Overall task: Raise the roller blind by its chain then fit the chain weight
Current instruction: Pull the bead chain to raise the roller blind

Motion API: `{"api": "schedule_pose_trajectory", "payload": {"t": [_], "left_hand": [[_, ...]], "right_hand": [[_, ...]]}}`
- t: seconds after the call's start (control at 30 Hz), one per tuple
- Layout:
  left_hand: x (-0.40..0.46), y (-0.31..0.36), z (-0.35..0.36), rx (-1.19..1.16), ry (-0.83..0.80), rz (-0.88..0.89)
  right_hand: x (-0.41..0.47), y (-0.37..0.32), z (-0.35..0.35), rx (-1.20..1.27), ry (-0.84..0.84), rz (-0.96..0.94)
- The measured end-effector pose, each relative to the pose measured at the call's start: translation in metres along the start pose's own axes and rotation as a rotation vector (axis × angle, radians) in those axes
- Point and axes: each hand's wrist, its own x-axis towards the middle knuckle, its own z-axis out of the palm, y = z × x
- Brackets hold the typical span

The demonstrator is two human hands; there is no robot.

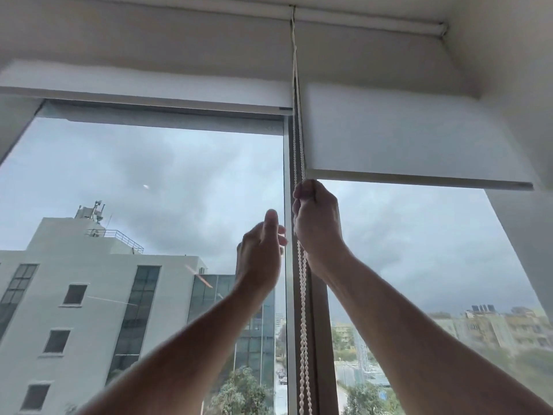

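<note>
A white bead chain point(302, 310) hangs in a double strand down the window's middle post, from the roller tube at the top to below the frame. My right hand point(317, 223) is shut on the chain just under the bottom bar of the right roller blind point(404, 139). That blind hangs partly lowered, its bar at about mid-height. My left hand point(260, 253) is raised just left of the chain, fingers loosely apart, holding nothing. No chain weight is in view.
A second white roller blind point(143, 94) on the left pane is rolled higher. The dark window post point(317, 339) stands behind the chain. A white wall point(520, 85) closes the right side. Buildings and grey sky show through the glass.
</note>
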Motion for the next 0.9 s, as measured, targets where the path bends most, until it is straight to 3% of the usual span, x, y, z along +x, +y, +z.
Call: {"api": "schedule_pose_trajectory", "payload": {"t": [0.2,0.43,0.6,0.73,0.9], "left_hand": [[0.033,0.045,0.011,-0.152,-0.102,0.010],[0.038,0.037,0.036,-0.206,-0.100,-0.216],[0.019,0.015,0.042,-0.079,0.011,-0.066],[0.003,-0.004,0.045,-0.016,0.042,-0.019],[-0.018,-0.023,0.044,-0.041,0.032,-0.017]], "right_hand": [[-0.047,0.034,-0.007,-0.039,-0.045,-0.094],[-0.086,0.066,-0.016,-0.029,-0.134,-0.047],[-0.087,0.083,-0.033,0.053,-0.257,0.123],[-0.070,0.079,-0.044,0.169,-0.166,0.317],[-0.030,0.062,-0.041,0.140,-0.111,0.335]]}}
